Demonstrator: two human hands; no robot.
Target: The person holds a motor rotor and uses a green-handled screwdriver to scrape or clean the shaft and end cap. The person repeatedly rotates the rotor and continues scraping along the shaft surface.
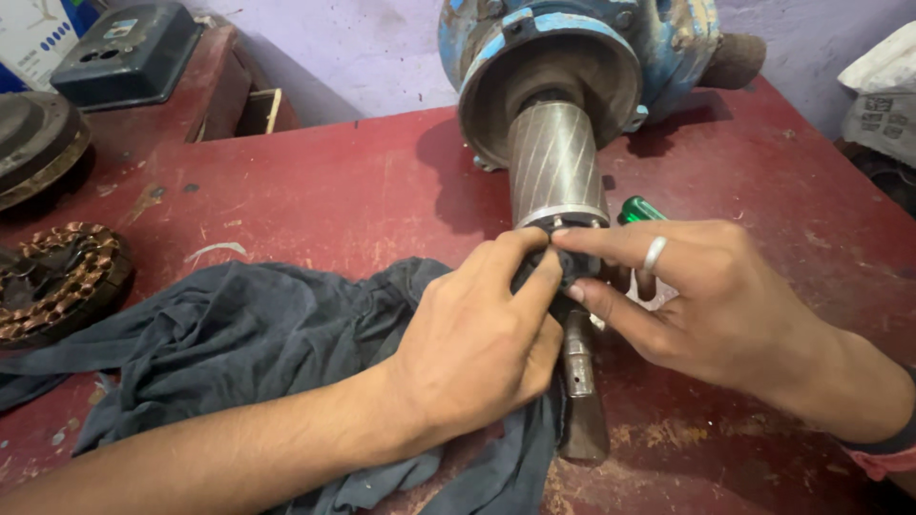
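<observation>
Gripping the dark ring (553, 269) behind the rotor (555, 164), both hands' fingers (534, 277) meet.

Worn red workbench (315, 181), paint scuffed and chipped, with pale scratches and rusty patches near the front edge. Behind it, a pale lilac wall (363, 48), plain and evenly lit by soft, shadowless daylight. At far left, a second reddish surface (205, 86) carrying a dark blue-grey box (129, 52). At right edge, possibly crumpled white sacking (883, 91), too cropped to tell.
</observation>
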